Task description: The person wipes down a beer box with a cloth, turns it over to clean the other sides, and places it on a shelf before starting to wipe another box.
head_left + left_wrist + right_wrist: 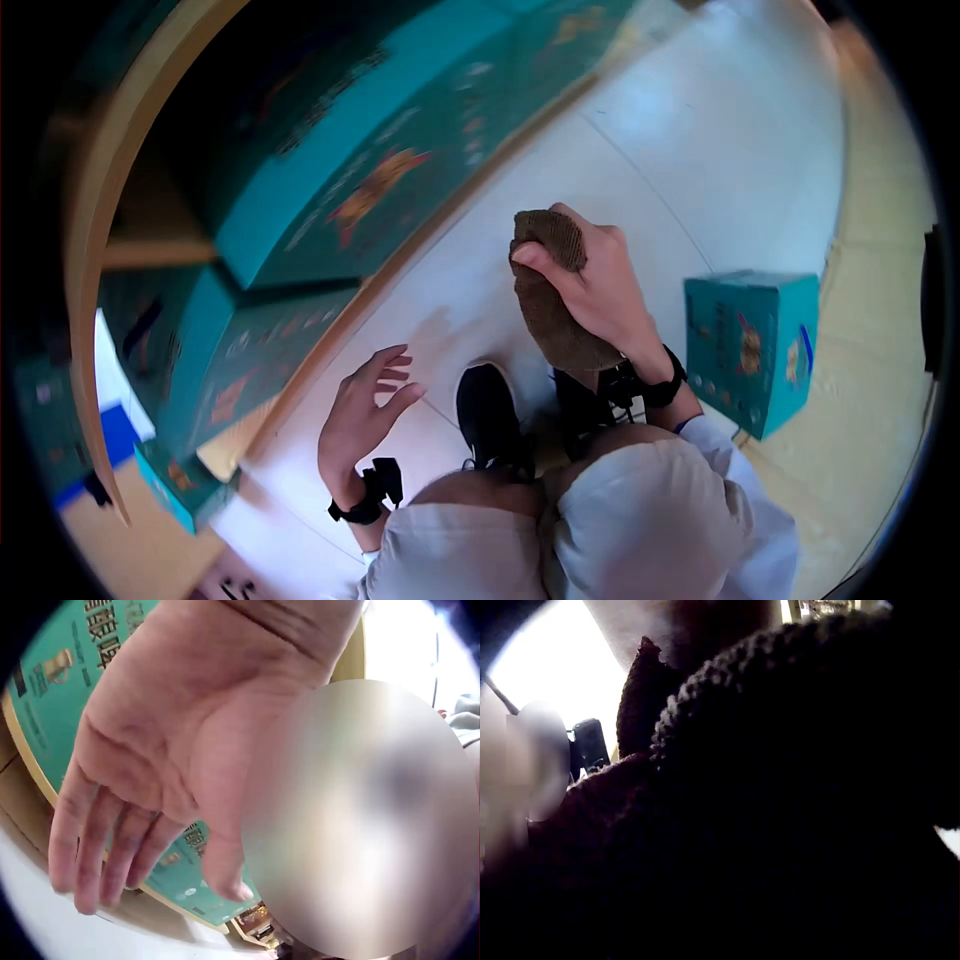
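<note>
A folded brown ribbed cloth (560, 325) is gripped in the right hand (610, 285), thumb over its upper part, above the floor in the head view. In the right wrist view the dark knitted cloth (742, 787) fills most of the picture and hides the fingers. The left hand (362, 410) is held to the left of the cloth, apart from it, with nothing in it. Its palm and relaxed fingers show in the left wrist view, where the hand (172, 742) is in front of teal boxes (56, 690).
Large teal boxes (340, 200) stand on a wooden-edged shelf (335, 345) at the left. One teal box (735, 345) stands on the floor at the right, by a yellowish surface (850, 400). Dark shoes (487, 410) are on the pale tiled floor (650, 150).
</note>
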A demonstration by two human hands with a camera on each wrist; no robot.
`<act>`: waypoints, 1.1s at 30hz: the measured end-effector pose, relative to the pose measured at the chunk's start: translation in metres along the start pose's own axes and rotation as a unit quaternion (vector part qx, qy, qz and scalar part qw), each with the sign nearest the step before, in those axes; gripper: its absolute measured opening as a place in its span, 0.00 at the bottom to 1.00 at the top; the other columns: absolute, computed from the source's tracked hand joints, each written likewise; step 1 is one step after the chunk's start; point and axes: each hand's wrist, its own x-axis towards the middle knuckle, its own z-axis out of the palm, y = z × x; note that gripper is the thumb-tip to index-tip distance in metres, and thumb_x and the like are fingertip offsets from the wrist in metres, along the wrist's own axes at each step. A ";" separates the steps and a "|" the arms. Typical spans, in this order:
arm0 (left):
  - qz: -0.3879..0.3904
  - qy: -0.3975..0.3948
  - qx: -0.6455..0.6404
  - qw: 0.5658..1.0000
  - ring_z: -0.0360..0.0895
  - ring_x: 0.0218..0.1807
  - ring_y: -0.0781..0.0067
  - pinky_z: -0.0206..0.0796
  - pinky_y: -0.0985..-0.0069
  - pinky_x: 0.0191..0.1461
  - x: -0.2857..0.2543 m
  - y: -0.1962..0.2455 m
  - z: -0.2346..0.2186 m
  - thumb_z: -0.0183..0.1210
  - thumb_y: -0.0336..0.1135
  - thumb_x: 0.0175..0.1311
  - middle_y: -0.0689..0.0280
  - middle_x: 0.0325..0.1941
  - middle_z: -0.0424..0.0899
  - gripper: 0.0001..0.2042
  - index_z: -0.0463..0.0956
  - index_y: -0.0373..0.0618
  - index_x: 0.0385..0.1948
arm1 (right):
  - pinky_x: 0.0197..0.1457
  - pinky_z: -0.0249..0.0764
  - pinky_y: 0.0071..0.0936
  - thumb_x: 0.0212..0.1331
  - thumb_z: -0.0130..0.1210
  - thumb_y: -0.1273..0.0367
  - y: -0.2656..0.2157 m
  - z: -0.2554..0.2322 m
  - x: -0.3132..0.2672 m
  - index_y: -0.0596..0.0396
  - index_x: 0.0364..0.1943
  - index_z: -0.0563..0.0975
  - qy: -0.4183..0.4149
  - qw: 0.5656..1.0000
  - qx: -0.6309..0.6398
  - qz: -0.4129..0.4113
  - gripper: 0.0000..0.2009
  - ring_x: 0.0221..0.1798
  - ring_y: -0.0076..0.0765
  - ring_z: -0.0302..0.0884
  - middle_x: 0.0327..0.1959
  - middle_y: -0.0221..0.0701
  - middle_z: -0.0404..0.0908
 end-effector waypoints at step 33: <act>0.134 -0.192 0.194 0.953 0.83 0.59 0.58 0.74 0.62 0.65 0.071 0.150 0.048 0.65 0.34 0.71 0.53 0.55 0.87 0.25 0.73 0.43 0.68 | 0.46 0.80 0.28 0.71 0.63 0.50 -0.021 -0.264 -0.297 0.64 0.51 0.83 0.438 0.814 0.016 0.382 0.26 0.39 0.26 0.84 0.37 0.34 0.88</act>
